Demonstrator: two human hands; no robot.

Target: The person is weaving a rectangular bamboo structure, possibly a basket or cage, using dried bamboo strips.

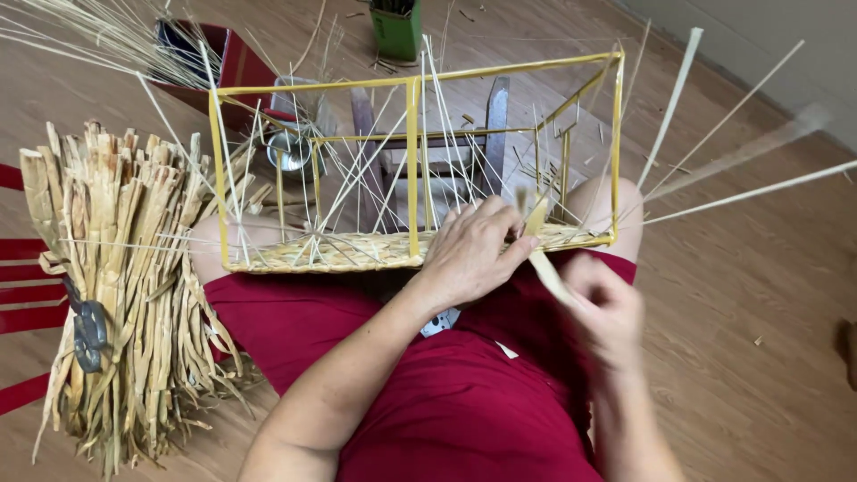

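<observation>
Right hand [605,308] blurred, fingers pinching a pale strip [546,272]; left hand [473,250] presses the woven base [339,253].

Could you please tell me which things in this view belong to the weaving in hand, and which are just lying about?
In use:
left hand pressing on the woven base
right hand, blurred, gripping a flat strip
yellow frame on the lap
thin upright stakes

Lying about:
bundle of dried strips
red box
green container
metal bowl
</observation>
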